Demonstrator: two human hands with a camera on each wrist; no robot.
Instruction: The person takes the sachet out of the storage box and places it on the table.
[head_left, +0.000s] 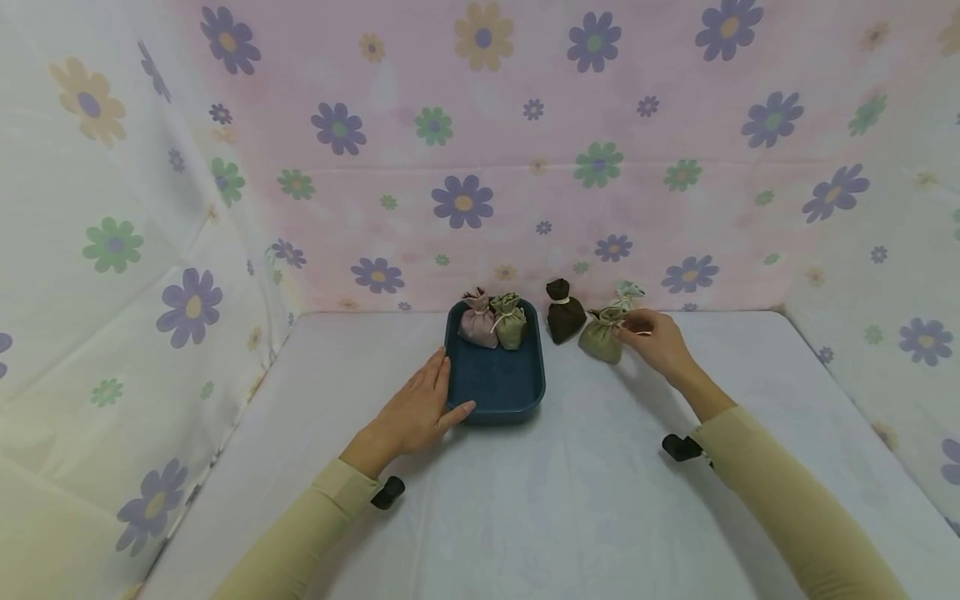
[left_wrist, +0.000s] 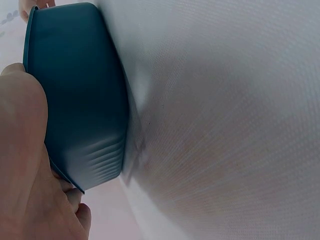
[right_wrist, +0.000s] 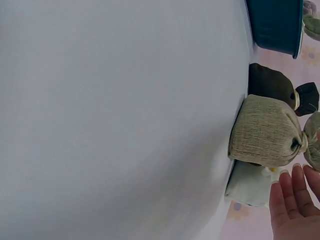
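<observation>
On the white table (head_left: 480, 508), the left hand (head_left: 411, 417) is spread with straight fingers along the left side of the blue tray (head_left: 495, 379), thumb at its near left corner, gripping nothing. Farther out, to the right of the tray, the right hand (head_left: 662, 340) pinches the neck of an olive bag (head_left: 602, 340) between thumb and index finger, its other fingers loosely extended. A pink bag (head_left: 477, 325) and a green bag (head_left: 511, 327) sit side by side at the tray's far end; a dark brown bag (head_left: 565, 318) stands between tray and olive bag, a pale bag (head_left: 629, 291) behind the latter, and a flowered cloth (head_left: 525, 196) hangs beyond.
</observation>
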